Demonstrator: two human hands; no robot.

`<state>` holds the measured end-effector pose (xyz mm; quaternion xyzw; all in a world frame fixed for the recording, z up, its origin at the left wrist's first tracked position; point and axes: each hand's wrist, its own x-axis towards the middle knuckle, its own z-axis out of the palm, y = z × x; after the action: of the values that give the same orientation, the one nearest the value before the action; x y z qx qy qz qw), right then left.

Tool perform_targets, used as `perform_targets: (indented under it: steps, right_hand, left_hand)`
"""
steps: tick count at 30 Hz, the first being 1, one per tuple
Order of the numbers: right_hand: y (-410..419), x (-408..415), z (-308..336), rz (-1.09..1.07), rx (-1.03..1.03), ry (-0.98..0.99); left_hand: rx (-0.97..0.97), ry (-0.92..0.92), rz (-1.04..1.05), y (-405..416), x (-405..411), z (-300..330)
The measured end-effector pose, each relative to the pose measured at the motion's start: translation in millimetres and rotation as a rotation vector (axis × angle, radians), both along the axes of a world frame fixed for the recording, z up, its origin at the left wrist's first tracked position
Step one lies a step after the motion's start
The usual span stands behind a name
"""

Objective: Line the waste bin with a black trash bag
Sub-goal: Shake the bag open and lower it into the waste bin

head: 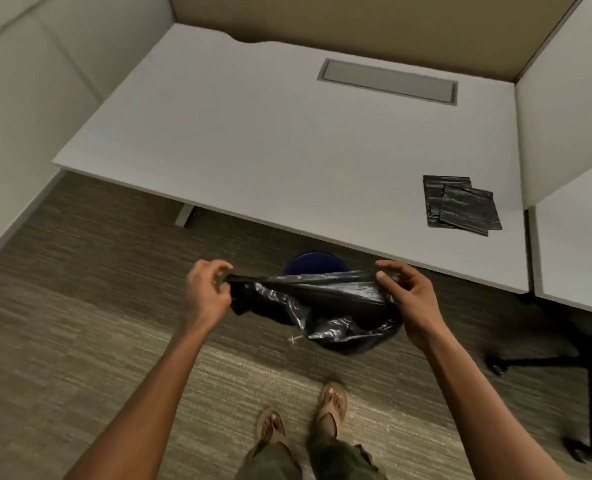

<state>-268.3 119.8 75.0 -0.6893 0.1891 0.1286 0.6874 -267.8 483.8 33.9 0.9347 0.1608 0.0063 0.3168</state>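
A black trash bag (pixel 317 299) is stretched between both hands above the floor, its crumpled lower part hanging down. My left hand (pixel 206 292) pinches its left end and my right hand (pixel 407 292) pinches its right end. Behind the bag, the dark blue waste bin (pixel 313 263) stands on the carpet at the desk's front edge; only the far part of its rim shows, the rest is hidden by the bag.
A white desk (pixel 270 150) fills the upper view, with folded black bags (pixel 461 206) stacked near its right front corner. A black office chair base (pixel 564 368) stands at the right. My sandalled feet (pixel 301 417) are on the carpet below.
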Motion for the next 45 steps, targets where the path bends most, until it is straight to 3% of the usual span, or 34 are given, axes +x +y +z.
perform_targets:
  steps: [2,3,5,8,11,13,18,22,24,26,29,31,33,35,38,42,45]
  right_hand:
    - [-1,9,-5,0.152,-0.117,-0.055]
    - [-1,12,-9,0.246,-0.188,-0.073]
    - [1,16,-17,0.445,-0.307,-0.082]
    - [9,18,-31,0.653,-0.393,-0.077]
    - [23,22,-60,0.798,-0.539,-0.094]
    - [35,23,-82,0.751,-0.605,-0.107]
    - [55,36,-144,0.283,-0.603,-0.078]
    - [59,69,-177,-0.478,-0.217,0.221]
    - [45,85,-186,-0.723,-0.093,0.251]
    - [31,88,-188,-0.681,0.117,0.231]
    - [16,82,-189,-0.251,0.226,0.107]
    - [5,79,-186,0.056,0.066,0.025]
    - [-2,79,-185,0.332,-0.260,-0.026]
    - [-5,80,-188,0.417,-0.505,-0.025]
    - [-1,81,-201,0.049,-0.406,0.044]
    - [-2,97,-219,-0.689,0.173,0.408]
    - [-9,107,-239,-0.859,0.289,0.504]
  left_hand:
    - [-0.011,0.099,0.248,-11,15,-8]
    - [-0.105,0.206,0.369,-18,22,-12]
    - [-0.514,0.386,0.535,-35,31,-20]
    - [-1.004,0.541,0.489,-63,27,-24]
    - [-1.270,0.579,0.374,-88,18,-53]
    - [-1.358,0.589,0.328,-103,10,-77]
    - [-1.273,0.424,0.499,-130,17,-122]
    - [-1.209,0.354,0.802,-112,37,-154]
    - [-1.324,0.364,0.918,-96,45,-167]
    - [-1.498,0.414,0.969,-79,50,-175]
    - [-1.657,0.440,0.996,-55,56,-185]
    - [-1.691,0.444,0.949,-44,59,-186]
    - [-1.677,0.426,0.897,-37,62,-191]
    - [-1.664,0.421,0.837,-34,67,-194]
    - [-1.590,0.443,0.671,-37,78,-194]
    - [-1.163,0.409,0.650,-40,84,-223]
    - [-1.035,0.312,0.715,-39,83,-242]
